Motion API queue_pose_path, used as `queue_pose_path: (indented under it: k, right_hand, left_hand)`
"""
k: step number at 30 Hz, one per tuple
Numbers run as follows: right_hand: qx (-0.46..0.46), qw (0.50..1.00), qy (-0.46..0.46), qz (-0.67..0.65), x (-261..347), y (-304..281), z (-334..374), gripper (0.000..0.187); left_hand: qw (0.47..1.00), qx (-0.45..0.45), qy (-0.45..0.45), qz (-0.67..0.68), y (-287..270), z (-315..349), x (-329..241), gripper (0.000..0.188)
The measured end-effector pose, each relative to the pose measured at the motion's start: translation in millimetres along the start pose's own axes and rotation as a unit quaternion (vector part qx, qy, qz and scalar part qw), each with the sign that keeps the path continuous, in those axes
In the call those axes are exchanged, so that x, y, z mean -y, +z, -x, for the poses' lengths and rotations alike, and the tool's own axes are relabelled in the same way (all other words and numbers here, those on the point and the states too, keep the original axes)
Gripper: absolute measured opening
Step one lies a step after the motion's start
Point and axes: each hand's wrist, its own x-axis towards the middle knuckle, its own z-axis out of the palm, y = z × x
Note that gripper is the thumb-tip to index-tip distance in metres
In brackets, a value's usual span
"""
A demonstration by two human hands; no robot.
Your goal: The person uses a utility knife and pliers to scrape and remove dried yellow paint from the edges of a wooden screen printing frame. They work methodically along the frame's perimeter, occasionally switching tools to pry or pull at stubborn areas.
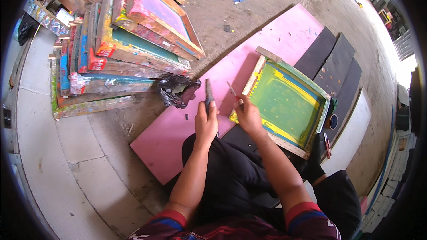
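Note:
My left hand [207,124] is closed around a long, dark, narrow tool [209,90] that points away from me; its exact kind is unclear. Just to the right, my right hand [249,116] grips a slim red-handled tool [233,91] with a thin metal shaft or blade. The two tools are held apart, above a pink board [173,142]. Beside my right hand lies a wooden screen-printing frame [311,84] with green mesh and yellow ink smears. My right forearm passes over its near left corner.
Ink-stained screen frames [147,58] lean in a stack at the left. A crumpled black plastic bag [178,91] sits beside them. Dark panels [331,58] lie under the frame's right side. A red-handled tool [328,146] and a small round container [332,122] rest near my foot.

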Motion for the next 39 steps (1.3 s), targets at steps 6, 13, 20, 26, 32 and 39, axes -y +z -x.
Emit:
queue_pose_path:
  k: [6, 13, 20, 26, 32, 39]
  right_hand:
    - [0.007, 0.992, 0.051, 0.115, -37.9, -60.0, 24.3, 0.026]
    - [0.021, 0.985, 0.03, 0.168, -54.7, -61.6, 41.4, 0.031]
    - [0.046, 0.978, 0.052, 0.197, -51.7, -57.3, 36.5, 0.038]
    - [0.069, 0.961, 0.054, 0.264, -48.4, -50.7, 34.5, 0.039]
    - [0.087, 0.952, 0.044, 0.29, -49.0, -47.0, 33.4, 0.044]
    - [0.112, 0.948, 0.071, 0.291, -46.2, -51.2, 26.5, 0.042]
  left_hand:
    - [0.983, 0.077, -0.019, -0.163, 48.4, -63.0, 16.0, 0.052]
    - [0.963, 0.154, -0.073, -0.207, 76.6, -115.4, 11.9, 0.055]
    - [0.97, 0.162, -0.094, -0.154, 98.4, -131.5, 49.9, 0.05]
    - [0.961, 0.165, -0.128, -0.181, 100.3, -129.8, 27.8, 0.053]
    - [0.967, 0.156, -0.114, -0.166, 102.8, -127.6, 23.8, 0.051]
    - [0.972, 0.148, -0.092, -0.158, 108.1, -123.3, 25.2, 0.046]
